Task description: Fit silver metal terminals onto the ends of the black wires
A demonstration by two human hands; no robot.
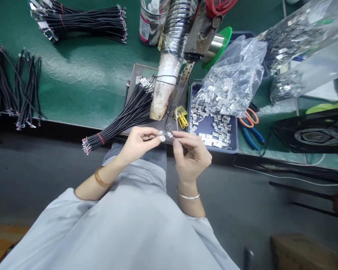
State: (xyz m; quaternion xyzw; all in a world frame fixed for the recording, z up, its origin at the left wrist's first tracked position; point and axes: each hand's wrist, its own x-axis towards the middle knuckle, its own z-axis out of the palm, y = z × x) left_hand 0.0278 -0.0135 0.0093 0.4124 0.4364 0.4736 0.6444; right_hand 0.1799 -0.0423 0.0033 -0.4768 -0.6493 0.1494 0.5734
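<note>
A small silvery metal connector (169,135) sits between my fingertips at the bench edge. My left hand (139,144), its fingertips covered in white, is pinched just left of the connector; what it grips is too small to make out. My right hand (193,153) holds the connector's right side with its fingertips, the other fingers curled. Close beyond my hands are a soldering iron (187,71) pointing down and a wrapped tube (165,82) with a stained end. A bundle of black cables (126,118) tied with a red band lies left of them, partly on a board.
Right of my hands, a blue tray (234,140) holds loose metal connectors and a plastic bag (236,75). Beyond it lie pliers (250,131) and a black fan-like device (312,131). A yellow clip-like piece (181,118), a jar (150,24) and more cable bundles (87,22) occupy the green bench (81,86).
</note>
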